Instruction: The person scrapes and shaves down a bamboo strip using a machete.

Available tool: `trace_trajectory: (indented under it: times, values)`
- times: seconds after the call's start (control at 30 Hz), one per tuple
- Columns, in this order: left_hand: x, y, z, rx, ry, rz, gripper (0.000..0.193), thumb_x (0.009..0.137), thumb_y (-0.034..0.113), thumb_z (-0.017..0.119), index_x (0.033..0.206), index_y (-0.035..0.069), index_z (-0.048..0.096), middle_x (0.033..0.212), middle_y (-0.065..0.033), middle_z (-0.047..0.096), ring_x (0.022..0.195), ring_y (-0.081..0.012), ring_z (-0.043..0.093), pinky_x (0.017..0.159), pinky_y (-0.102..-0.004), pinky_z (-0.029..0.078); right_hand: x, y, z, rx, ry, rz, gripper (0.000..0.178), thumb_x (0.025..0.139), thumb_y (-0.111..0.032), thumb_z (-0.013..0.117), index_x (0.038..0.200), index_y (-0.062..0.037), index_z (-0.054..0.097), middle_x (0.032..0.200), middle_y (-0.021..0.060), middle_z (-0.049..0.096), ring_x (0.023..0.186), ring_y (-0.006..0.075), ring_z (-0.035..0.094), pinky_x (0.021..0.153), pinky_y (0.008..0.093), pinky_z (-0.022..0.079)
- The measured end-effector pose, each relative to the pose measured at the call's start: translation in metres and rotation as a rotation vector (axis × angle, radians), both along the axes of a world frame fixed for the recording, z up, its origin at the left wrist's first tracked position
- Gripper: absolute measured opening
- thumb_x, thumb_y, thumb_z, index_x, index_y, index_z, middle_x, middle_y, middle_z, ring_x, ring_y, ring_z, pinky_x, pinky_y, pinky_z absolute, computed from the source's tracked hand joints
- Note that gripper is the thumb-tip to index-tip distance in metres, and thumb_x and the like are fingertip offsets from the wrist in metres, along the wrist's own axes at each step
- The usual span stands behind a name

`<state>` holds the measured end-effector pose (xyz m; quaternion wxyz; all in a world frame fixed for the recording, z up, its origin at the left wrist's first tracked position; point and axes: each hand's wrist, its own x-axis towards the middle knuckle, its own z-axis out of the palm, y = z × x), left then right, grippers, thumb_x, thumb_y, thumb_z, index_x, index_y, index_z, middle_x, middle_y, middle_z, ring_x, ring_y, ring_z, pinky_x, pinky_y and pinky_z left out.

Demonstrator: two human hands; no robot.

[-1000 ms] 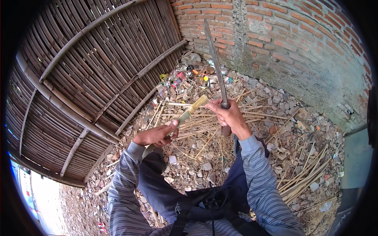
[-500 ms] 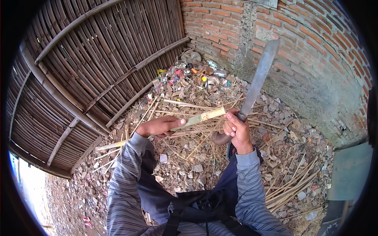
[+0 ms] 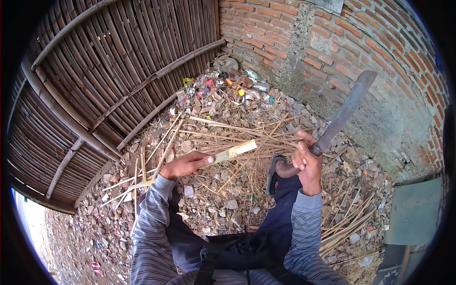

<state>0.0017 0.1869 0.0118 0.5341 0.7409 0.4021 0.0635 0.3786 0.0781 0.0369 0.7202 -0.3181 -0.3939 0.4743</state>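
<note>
A bamboo strip [image 3: 228,153] is held in the left hand [image 3: 186,164], pointing right toward the right hand [image 3: 308,164], where a machete [image 3: 339,116] is gripped, blade up.

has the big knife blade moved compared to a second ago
Yes. The knife blade in the right hand has tipped from nearly upright to leaning right, its tip now over the brick wall instead of pointing at the corner.

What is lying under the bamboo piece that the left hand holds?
Under the bamboo piece held by the left hand lie thin dry sticks and stone rubble. The ground beneath that litter is covered and cannot be seen.
</note>
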Motion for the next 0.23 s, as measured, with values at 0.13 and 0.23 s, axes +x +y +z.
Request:
trace_trajectory:
  times: [0.13, 0.23]
  values:
    - [0.003, -0.003, 0.000, 0.146, 0.010, -0.048, 0.078, 0.105, 0.069, 0.048, 0.132, -0.001, 0.070, 0.077, -0.0107, 0.064, 0.071, -0.0216, 0.064, 0.069, -0.0390, 0.053, -0.021, -0.003, 0.013, -0.155, -0.054, -0.042, 0.042, 0.108, -0.028, 0.064, 0.132, 0.0058, 0.064, 0.057, -0.0068, 0.040, 0.041, 0.0037, 0.037, 0.042, 0.0234, 0.033]
    - [0.007, -0.008, 0.005, 0.266, -0.066, -0.114, 0.063, 0.108, 0.059, 0.050, 0.128, 0.002, 0.070, 0.082, -0.0098, 0.067, 0.075, -0.0233, 0.058, 0.073, -0.0411, 0.049, -0.033, 0.003, 0.006, -0.233, -0.163, 0.034, 0.053, 0.107, -0.039, 0.064, 0.132, 0.0075, 0.065, 0.054, -0.0064, 0.038, 0.039, 0.0043, 0.036, 0.039, 0.0239, 0.031]
